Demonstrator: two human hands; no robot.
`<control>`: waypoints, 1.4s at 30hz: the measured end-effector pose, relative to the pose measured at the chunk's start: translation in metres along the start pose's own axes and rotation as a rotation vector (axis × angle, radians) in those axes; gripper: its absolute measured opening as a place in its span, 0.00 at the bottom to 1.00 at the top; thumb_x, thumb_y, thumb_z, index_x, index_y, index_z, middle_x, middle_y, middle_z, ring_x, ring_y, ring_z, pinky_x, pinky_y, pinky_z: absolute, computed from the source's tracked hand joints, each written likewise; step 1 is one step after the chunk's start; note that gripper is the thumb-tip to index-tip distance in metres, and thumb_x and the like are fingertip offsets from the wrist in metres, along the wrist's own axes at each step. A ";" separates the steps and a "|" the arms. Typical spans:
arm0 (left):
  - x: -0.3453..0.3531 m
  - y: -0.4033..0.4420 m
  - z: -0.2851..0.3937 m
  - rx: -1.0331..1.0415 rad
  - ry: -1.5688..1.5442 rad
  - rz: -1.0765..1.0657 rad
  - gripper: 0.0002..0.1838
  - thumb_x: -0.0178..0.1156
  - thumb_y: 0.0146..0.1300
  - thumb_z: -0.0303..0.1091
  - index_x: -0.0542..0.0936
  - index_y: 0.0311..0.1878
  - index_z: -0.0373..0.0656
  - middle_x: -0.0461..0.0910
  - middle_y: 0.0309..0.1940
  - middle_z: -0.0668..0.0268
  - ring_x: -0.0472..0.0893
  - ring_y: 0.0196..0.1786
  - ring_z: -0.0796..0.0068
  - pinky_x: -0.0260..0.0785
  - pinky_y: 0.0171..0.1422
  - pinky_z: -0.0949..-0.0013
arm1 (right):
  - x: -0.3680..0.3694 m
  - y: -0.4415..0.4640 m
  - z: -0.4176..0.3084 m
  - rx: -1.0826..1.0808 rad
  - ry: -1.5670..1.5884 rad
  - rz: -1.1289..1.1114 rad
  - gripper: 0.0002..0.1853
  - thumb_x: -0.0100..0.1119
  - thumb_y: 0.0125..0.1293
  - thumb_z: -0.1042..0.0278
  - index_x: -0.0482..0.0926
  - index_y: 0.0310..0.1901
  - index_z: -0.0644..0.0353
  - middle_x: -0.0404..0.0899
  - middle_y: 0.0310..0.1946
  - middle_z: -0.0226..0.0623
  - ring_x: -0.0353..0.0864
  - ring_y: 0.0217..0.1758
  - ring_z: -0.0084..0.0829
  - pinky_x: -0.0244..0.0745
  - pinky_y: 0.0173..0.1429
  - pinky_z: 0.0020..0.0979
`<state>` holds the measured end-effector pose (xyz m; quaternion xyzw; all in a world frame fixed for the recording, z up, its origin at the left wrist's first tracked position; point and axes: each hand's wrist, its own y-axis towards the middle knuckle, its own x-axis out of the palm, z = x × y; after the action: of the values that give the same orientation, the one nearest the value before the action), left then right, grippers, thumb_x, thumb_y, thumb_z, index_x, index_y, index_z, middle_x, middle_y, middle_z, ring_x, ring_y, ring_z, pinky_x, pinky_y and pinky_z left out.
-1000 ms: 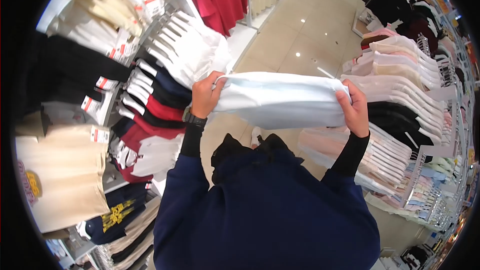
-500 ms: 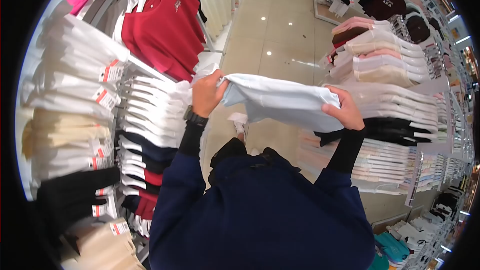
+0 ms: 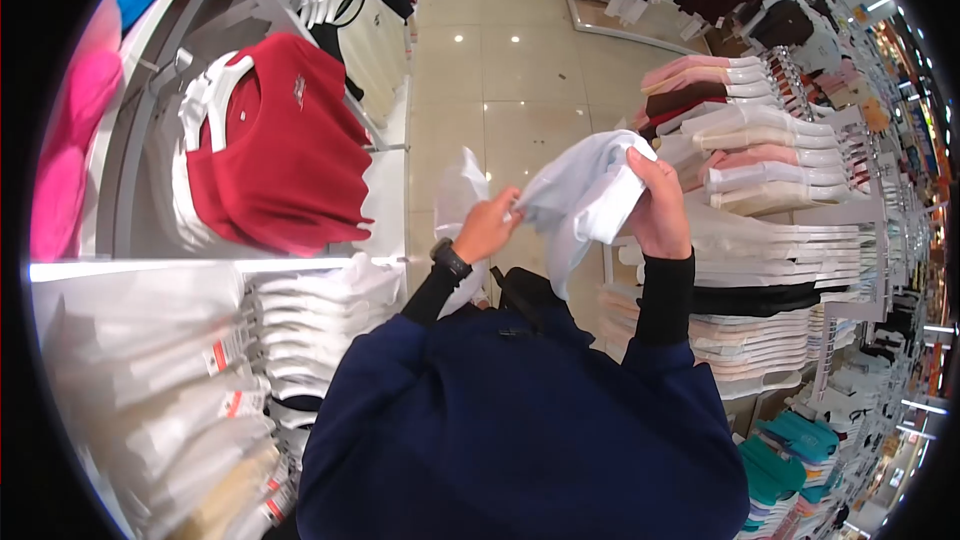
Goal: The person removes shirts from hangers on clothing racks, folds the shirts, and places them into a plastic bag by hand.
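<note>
A pale blue-white cloth [image 3: 580,190] hangs bunched and folded in front of my chest. My right hand [image 3: 660,208] grips its upper right part, with the thumb over the fabric. At the cloth's left edge, my left hand [image 3: 487,227] has its fingertips pinched on the fabric. A dark watch [image 3: 451,258] is on my left wrist. Behind my left hand there is a whitish, translucent piece [image 3: 460,195]; whether it joins the cloth is unclear.
Red tops [image 3: 290,155] hang on white hangers at the left, above a row of white garments [image 3: 325,315]. Racks of pink, white and black clothes [image 3: 770,170] line the right side. A tiled floor [image 3: 520,70] runs between them.
The cloth was stretched out between both hands and is now gathered and drooping. My hands have come closer together. The view has shifted along the aisle, bringing the red tops lower.
</note>
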<state>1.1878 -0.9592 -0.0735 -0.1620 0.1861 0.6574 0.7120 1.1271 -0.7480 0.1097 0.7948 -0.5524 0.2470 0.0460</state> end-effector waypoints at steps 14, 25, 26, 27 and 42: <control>-0.055 0.116 0.013 0.160 -0.208 -0.085 0.18 0.60 0.67 0.43 0.83 0.41 0.34 0.82 0.21 0.57 0.83 0.24 0.59 0.74 0.33 0.60 | 0.045 0.106 -0.047 -0.352 -0.092 0.005 0.19 0.49 0.77 0.60 0.80 0.49 0.71 0.83 0.47 0.47 0.85 0.51 0.42 0.81 0.58 0.40; -0.158 0.253 0.083 -0.179 -0.711 -0.670 0.25 0.58 0.71 0.33 0.69 0.67 0.35 0.76 0.59 0.63 0.73 0.61 0.75 0.65 0.66 0.68 | -0.071 0.307 -0.012 0.276 -0.008 -0.430 0.27 0.40 0.80 0.50 0.72 0.63 0.68 0.77 0.61 0.44 0.75 0.65 0.31 0.65 0.72 0.33; -0.162 0.265 0.083 -0.212 -0.735 -0.628 0.25 0.59 0.70 0.33 0.68 0.67 0.34 0.76 0.59 0.63 0.73 0.61 0.75 0.65 0.66 0.68 | -0.071 0.305 0.005 0.426 0.204 -0.416 0.28 0.39 0.80 0.50 0.70 0.65 0.67 0.75 0.63 0.44 0.74 0.65 0.31 0.64 0.72 0.33; -0.163 0.278 0.078 -0.256 -0.754 -0.551 0.26 0.60 0.70 0.34 0.69 0.67 0.34 0.76 0.59 0.62 0.74 0.61 0.73 0.66 0.66 0.67 | -0.075 0.305 0.021 0.579 0.416 -0.400 0.28 0.38 0.80 0.49 0.68 0.67 0.65 0.73 0.65 0.44 0.73 0.65 0.31 0.63 0.72 0.32; -0.228 0.504 0.030 -0.221 -0.715 -0.329 0.24 0.58 0.71 0.36 0.70 0.65 0.32 0.77 0.58 0.61 0.76 0.60 0.73 0.68 0.64 0.69 | -0.088 0.434 0.008 0.042 -0.050 0.045 0.44 0.72 0.60 0.63 0.57 0.73 0.63 0.67 0.66 0.40 0.66 0.70 0.34 0.64 0.71 0.36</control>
<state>0.6720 -1.1022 0.0690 -0.0263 -0.1736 0.5655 0.8058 0.7154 -0.8432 -0.0227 0.7890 -0.5658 0.2393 0.0099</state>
